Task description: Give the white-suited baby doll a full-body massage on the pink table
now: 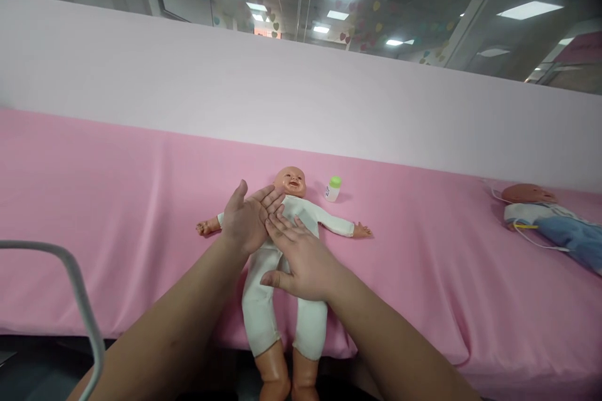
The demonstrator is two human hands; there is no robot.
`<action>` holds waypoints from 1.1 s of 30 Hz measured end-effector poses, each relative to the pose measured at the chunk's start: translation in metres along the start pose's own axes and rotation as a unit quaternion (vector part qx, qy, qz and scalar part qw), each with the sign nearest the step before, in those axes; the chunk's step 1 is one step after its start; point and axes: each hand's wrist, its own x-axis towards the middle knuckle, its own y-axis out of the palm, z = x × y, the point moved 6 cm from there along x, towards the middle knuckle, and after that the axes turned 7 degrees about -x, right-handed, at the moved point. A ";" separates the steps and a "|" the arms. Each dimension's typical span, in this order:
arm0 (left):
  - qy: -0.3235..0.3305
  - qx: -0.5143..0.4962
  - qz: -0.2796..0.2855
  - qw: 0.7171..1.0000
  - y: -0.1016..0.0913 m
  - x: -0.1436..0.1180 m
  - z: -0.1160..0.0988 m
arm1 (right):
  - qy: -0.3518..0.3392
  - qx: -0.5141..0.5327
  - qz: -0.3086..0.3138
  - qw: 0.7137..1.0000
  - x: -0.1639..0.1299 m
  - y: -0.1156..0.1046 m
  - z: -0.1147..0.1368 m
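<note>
Both hands (247,225) (308,263), fingers (271,200) extended and unclenched, partly hide the doll (308,213) beneath.

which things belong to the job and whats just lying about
Likely in use:
bald plastic doll in white clothes, beneath left hand and right hand
small green-capped whitish bottle

Just around:
doll in blue and white clothes
curved grey tube

L hand (248,218) & R hand (303,255) bare; both forearms (174,316) likewise. Thick gray cable (78,282), smooth, curved, L foreground; attachment pt. not visible.
</note>
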 end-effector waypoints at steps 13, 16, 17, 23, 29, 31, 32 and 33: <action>0.064 0.150 -0.019 0.986 -0.009 -0.002 0.013 | -0.042 0.061 -0.033 0.997 -0.023 -0.015 0.012; 0.089 0.325 -0.019 0.941 -0.022 -0.012 0.006 | -0.024 0.090 -0.036 0.995 -0.039 -0.019 -0.007; 0.097 0.388 -0.016 0.916 -0.026 -0.015 0.005 | -0.016 0.101 -0.034 0.994 -0.045 -0.019 -0.013; 0.118 0.549 0.026 0.827 -0.043 -0.023 0.015 | -0.032 0.120 0.018 0.992 -0.065 -0.010 -0.026; 0.130 0.585 0.057 0.798 -0.048 -0.019 0.024 | -0.009 0.038 0.067 0.997 -0.033 -0.002 -0.045; 0.131 0.583 0.061 0.799 -0.050 -0.019 0.024 | 0.002 0.018 0.069 0.997 -0.018 0.001 -0.060; 0.131 0.582 0.061 0.800 -0.051 -0.019 0.024 | 0.011 0.010 0.068 0.998 -0.012 0.003 -0.068; 0.132 0.584 0.061 0.799 -0.051 -0.019 0.024 | 0.023 0.002 0.066 0.998 -0.007 0.004 -0.077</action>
